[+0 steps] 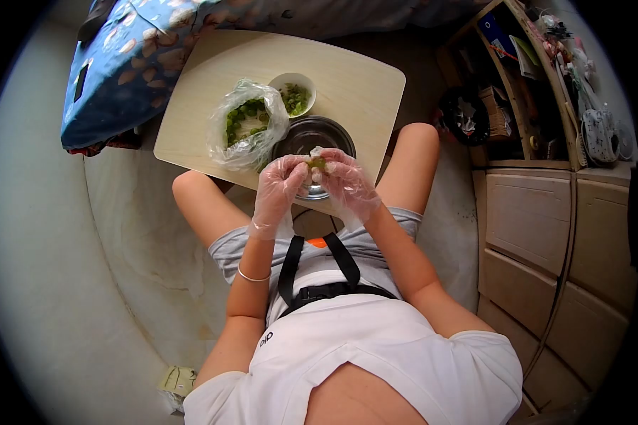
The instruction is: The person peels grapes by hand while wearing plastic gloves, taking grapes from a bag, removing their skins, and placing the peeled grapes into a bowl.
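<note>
Over the metal bowl by the near edge of the low table, the gloved left hand and right hand are pinching a small green piece between their fingertips. They seem to be working one piece at a time; its softness is probably calling for light, even pressure. Left of the metal bowl, a clear plastic bag is holding greens; toward the far edge, a white bowl is holding more.
</note>
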The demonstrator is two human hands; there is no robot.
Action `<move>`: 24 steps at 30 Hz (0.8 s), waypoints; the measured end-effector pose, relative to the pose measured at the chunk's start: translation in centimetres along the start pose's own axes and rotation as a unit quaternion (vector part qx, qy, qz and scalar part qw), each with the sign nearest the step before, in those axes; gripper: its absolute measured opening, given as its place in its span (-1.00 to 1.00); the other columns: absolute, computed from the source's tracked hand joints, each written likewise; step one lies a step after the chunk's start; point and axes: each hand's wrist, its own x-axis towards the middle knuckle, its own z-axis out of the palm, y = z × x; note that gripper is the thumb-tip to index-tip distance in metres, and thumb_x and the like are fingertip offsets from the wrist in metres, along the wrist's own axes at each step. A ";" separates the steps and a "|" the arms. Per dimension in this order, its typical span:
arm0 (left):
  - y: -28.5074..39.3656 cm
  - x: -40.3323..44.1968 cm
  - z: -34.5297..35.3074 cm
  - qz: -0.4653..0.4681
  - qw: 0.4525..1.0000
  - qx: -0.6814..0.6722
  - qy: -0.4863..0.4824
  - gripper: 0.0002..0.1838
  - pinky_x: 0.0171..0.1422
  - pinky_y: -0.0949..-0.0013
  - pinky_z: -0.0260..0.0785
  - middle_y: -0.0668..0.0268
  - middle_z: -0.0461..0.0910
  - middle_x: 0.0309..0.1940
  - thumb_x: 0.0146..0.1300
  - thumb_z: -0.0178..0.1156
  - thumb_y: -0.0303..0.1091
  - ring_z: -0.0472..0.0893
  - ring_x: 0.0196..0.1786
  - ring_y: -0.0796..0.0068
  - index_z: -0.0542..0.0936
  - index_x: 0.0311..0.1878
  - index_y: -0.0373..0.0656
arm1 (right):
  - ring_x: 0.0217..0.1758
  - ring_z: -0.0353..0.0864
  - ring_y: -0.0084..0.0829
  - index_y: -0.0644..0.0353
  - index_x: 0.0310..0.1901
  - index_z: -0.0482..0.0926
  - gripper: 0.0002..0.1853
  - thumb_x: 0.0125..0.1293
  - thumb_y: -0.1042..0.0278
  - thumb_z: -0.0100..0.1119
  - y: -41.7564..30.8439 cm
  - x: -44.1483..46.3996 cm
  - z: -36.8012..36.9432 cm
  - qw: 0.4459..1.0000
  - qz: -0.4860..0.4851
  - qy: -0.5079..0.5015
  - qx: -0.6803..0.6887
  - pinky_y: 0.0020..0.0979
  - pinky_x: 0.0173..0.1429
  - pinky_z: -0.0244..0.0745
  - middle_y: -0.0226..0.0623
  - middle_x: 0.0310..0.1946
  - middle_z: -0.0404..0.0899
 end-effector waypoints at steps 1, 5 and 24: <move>-0.1 0.0 -0.1 0.000 1.000 0.000 0.000 -0.79 -0.34 0.62 0.44 0.41 0.63 -0.32 0.40 0.17 -0.36 0.56 -0.33 0.73 0.63 -0.04 -0.27 | -0.04 0.65 -0.43 0.28 0.05 0.56 -0.72 0.31 0.52 0.23 0.0 -0.1 0.5 0.999 0.017 0.030 0.031 -0.40 0.14 0.55 -0.27 -0.04 0.63; -1.1 0.2 -0.6 0.039 0.996 0.074 0.017 -0.78 -0.34 0.63 0.43 0.42 0.63 -0.30 0.40 0.17 -0.35 0.57 -0.33 0.72 0.63 -0.01 -0.26 | -0.06 0.65 -0.44 0.28 0.11 0.53 -0.68 0.33 0.51 0.23 0.8 0.4 0.6 1.000 -0.011 0.015 -0.019 -0.43 0.10 0.56 -0.25 -0.03 0.61; -0.8 0.5 -0.3 0.039 0.994 0.081 0.068 -0.79 -0.36 0.63 0.40 0.42 0.62 -0.31 0.39 0.16 -0.36 0.53 -0.38 0.73 0.62 -0.02 -0.27 | -0.05 0.67 -0.40 0.34 0.15 0.50 -0.68 0.40 0.49 0.15 -0.7 -0.2 1.5 0.998 0.016 0.048 -0.023 -0.45 0.10 0.66 -0.15 -0.03 0.62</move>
